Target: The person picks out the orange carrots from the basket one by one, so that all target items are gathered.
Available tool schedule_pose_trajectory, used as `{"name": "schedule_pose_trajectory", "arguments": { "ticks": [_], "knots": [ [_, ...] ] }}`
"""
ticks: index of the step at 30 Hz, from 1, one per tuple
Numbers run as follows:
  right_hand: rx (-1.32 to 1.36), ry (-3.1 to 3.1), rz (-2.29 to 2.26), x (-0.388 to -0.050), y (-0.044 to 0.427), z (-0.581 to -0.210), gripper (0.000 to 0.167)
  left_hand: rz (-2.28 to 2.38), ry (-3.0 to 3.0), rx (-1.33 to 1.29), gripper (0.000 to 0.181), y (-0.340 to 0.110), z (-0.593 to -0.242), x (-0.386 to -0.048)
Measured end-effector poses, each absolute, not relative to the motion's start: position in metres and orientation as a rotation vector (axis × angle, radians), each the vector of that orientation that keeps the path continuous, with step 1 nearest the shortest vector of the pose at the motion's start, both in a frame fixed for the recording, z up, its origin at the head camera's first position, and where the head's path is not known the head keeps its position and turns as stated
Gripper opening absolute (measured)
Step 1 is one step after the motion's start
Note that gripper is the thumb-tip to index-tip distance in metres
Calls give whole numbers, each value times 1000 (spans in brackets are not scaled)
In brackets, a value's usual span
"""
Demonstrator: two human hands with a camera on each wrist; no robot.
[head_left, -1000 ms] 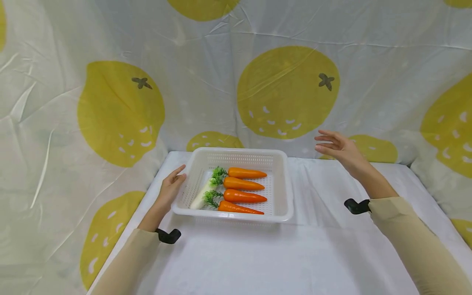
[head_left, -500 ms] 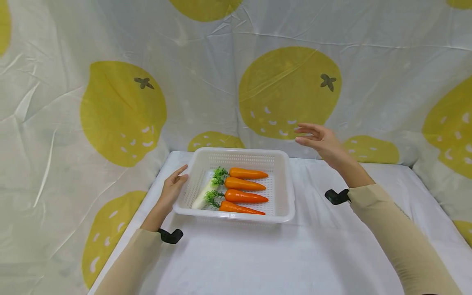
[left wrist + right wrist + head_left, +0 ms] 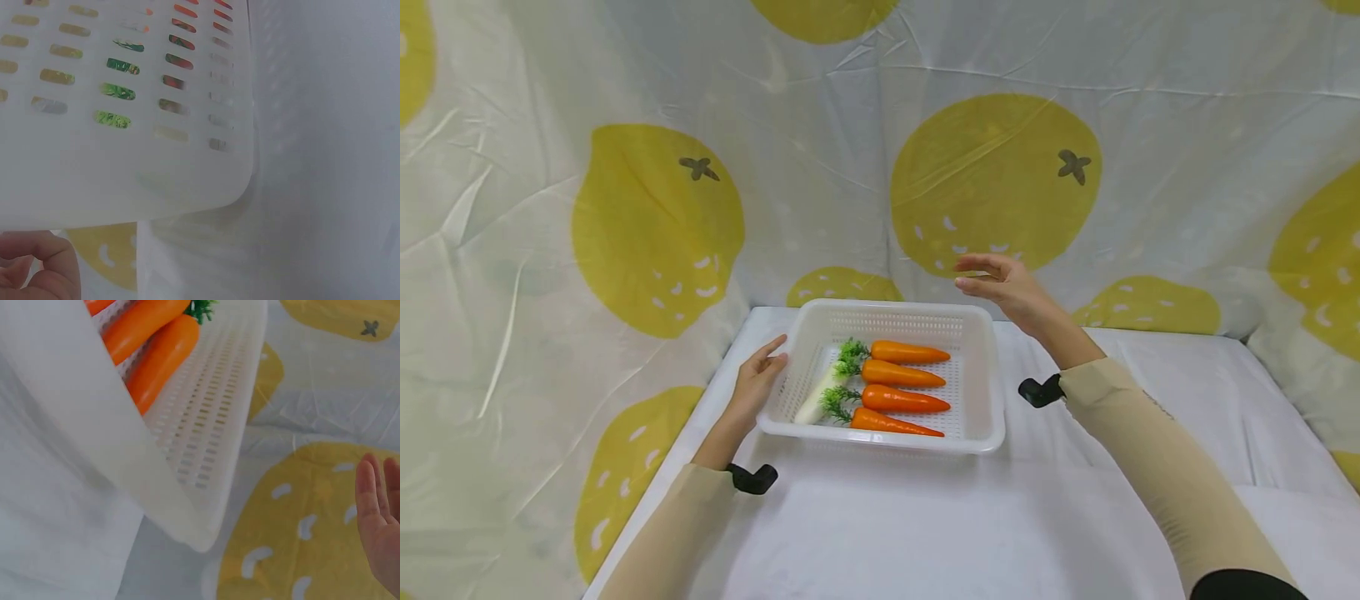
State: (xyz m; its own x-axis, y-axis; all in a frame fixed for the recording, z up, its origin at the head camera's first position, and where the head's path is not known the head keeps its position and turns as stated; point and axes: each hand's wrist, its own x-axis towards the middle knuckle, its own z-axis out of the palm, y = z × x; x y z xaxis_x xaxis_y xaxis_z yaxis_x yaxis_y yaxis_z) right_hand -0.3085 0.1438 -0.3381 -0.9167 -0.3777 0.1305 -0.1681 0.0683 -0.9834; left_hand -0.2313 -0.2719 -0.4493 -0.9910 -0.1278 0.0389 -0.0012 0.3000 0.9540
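Head view: the left hand (image 3: 756, 382), fingers loosely parted, is at the basket (image 3: 974, 379), contact unclear; the right hand (image 3: 1009, 290) hangs free, thumb spread. I'd steady it gently, sparing the carrots (image 3: 904, 399) between them.

Soft, diffuse light leaves small glints on the carrots (image 3: 906, 400) and faint shadows on the white cloth (image 3: 880, 525) around the basket (image 3: 979, 387), while both wrist views look dimmer and greyer, the left one hazy.
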Motion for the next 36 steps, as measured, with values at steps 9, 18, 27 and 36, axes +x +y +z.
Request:
{"name": "schedule_pose_trajectory", "arguments": {
  "ticks": [9, 18, 27, 36],
  "knots": [
    [-538, 2033, -2059, -319, 111, -351, 51, -1811, -2441, 140, 47, -272, -450, -232],
    [-451, 2013, -2052, -329, 88, -372, 49, -1851, -2415, 139, 48, -271, -448, -230],
    [-392, 2040, -2011, -335, 78, -396, 48, -1869, -2397, 139, 47, -270, -449, -231],
    [-321, 2119, -1880, -337, 55, -415, 47, -1856, -2396, 153, 46, -271, -451, -232]
  ]
}}
